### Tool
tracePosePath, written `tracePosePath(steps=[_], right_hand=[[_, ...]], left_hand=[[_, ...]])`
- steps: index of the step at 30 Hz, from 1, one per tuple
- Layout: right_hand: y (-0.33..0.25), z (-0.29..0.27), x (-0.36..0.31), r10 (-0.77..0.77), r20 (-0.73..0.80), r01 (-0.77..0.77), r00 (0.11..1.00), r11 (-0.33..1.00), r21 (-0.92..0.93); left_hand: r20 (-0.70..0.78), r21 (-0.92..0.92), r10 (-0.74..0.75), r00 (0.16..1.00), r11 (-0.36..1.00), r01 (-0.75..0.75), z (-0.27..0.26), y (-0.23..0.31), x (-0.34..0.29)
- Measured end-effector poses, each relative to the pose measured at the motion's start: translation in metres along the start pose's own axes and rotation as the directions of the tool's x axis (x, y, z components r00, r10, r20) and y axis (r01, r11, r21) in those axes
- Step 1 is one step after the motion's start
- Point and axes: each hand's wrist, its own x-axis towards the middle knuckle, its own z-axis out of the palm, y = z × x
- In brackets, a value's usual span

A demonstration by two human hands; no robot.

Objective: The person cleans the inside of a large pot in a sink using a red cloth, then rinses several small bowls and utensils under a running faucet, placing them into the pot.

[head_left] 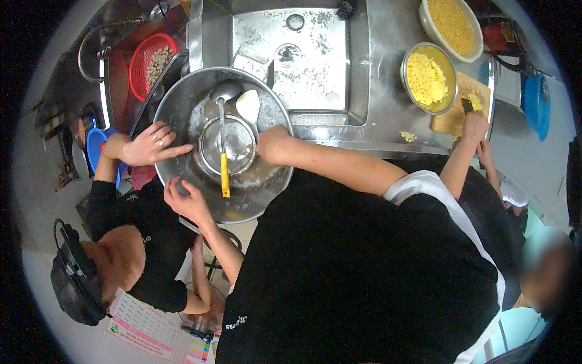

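A large steel basin (233, 209) holds a smaller steel bowl (239, 171), a ladle with a yellow handle (225, 176) and a white spatula (247, 106). My right hand (276, 145) is closed at the basin's right side, around the lower end of the spatula's handle; the fingers are partly hidden. My left hand (187, 199) is at the basin's lower left rim, fingers bent and apart, with nothing seen in it. Another person's hand (151, 144), wearing rings, reaches over the left rim with a finger pointing into the basin.
A steel sink (327, 60) with dark scraps lies beyond the basin. A red colander (136, 73) stands left. At right, a person's hand (474, 126) holds a knife on a cutting board (445, 124), beside a bowl of yellow pieces (427, 79) and a white tub (427, 24).
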Motion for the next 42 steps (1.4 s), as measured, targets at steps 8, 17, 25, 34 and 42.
tracePosePath(steps=[8,17,25,34,42], right_hand=[[0.0,-0.027,-0.027,-0.01,-0.03,0.013,1.0,0.994,0.113],[-0.011,-0.027,-0.013,-0.078,0.074,0.077,0.994,0.997,0.016],[-0.002,-0.01,-0.011,-0.028,0.063,0.026,0.998,0.999,0.037],[-0.006,-0.033,-0.011,0.01,0.093,-0.011,0.996,1.0,0.01],[0.0,-0.046,-0.007,0.047,0.061,-0.047,0.997,0.999,-0.004]], left_hand=[[0.172,-0.194,-0.011,0.985,0.98,0.045,0.007,0.022,-0.001],[0.661,-0.014,-0.138,0.738,0.981,0.196,0.027,0.05,-0.01],[0.708,0.041,-0.176,0.684,0.977,0.208,0.027,0.044,-0.013],[0.675,-0.028,-0.133,0.726,0.978,0.205,0.027,0.037,-0.013],[0.69,-0.085,-0.148,0.708,0.956,0.282,0.024,0.035,-0.014]])
